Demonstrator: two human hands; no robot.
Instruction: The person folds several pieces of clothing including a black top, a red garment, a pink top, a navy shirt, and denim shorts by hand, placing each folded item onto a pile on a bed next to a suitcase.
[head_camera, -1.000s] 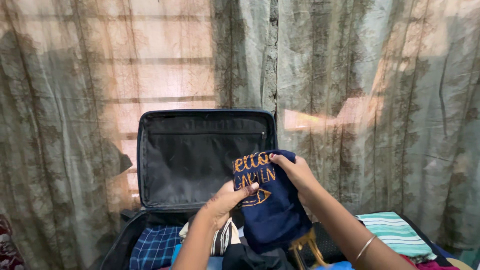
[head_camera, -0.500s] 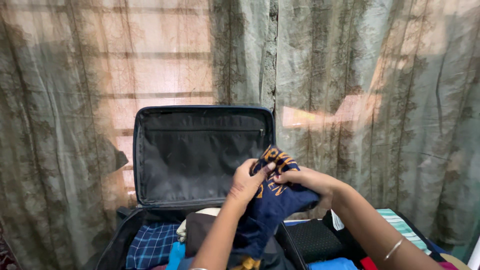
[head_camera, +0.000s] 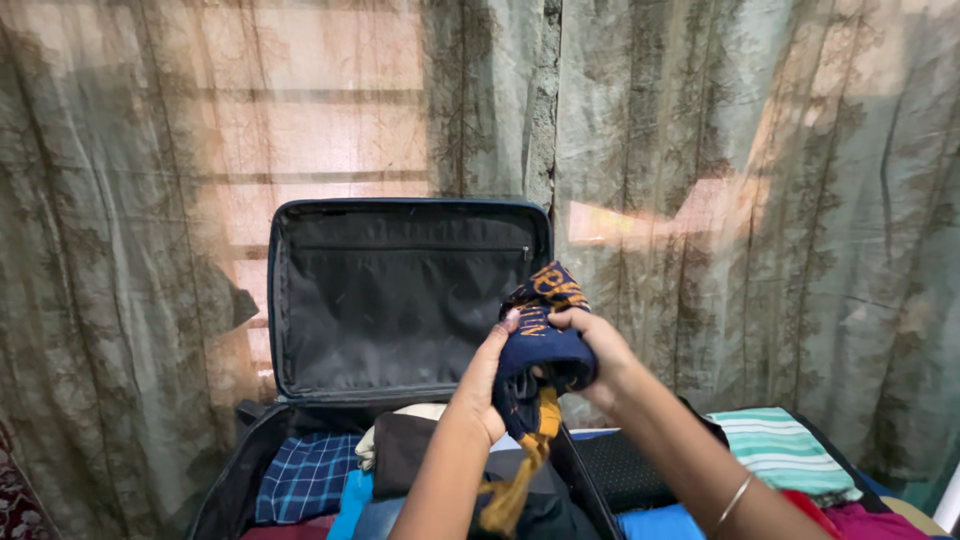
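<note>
Both my hands grip a navy blue garment (head_camera: 540, 345) with orange lettering, bunched into a tight roll above the open suitcase (head_camera: 300, 300). My left hand (head_camera: 485, 385) clasps its left side, thumb up. My right hand (head_camera: 590, 350) wraps over the top and right side. A mustard-yellow strip of cloth (head_camera: 520, 470) hangs down from the bundle. A thin bangle sits on my right wrist.
The suitcase lid stands upright against green curtains (head_camera: 720, 200). Inside the case lie a blue checked cloth (head_camera: 300, 475), a dark brown piece and other clothes. To the right lie a black mesh pouch (head_camera: 615, 465), a green-striped folded cloth (head_camera: 780, 450) and red and blue fabrics.
The navy garment hung open a second ago; my hands have rolled and squeezed it into a compact bundle. The yellow strip now dangles below it.
</note>
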